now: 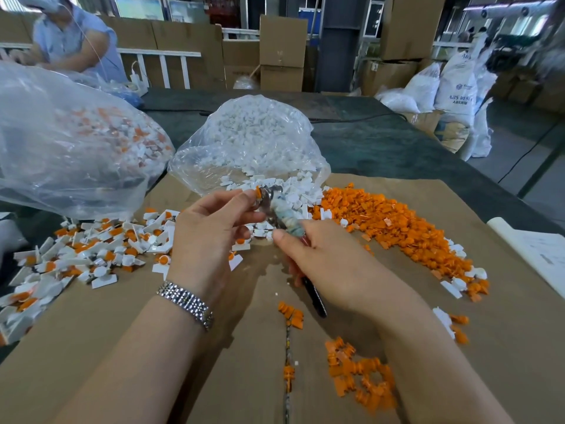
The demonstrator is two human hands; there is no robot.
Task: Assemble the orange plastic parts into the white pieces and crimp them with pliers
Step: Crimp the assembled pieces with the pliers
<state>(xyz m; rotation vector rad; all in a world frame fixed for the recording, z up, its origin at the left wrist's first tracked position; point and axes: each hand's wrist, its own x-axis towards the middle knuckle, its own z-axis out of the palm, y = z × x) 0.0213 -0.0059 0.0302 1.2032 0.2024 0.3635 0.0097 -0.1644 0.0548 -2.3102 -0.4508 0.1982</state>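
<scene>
My left hand (211, 228) pinches a light, stiff orange-white piece (259, 192) by its edge; my right hand (324, 255) grips the pliers (282, 215) around the wrapped handles.

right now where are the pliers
In the head view the pliers are at centre, handles gripped by the right hand, head up against the left hand fingertips, just before the bag of white pieces.
</scene>
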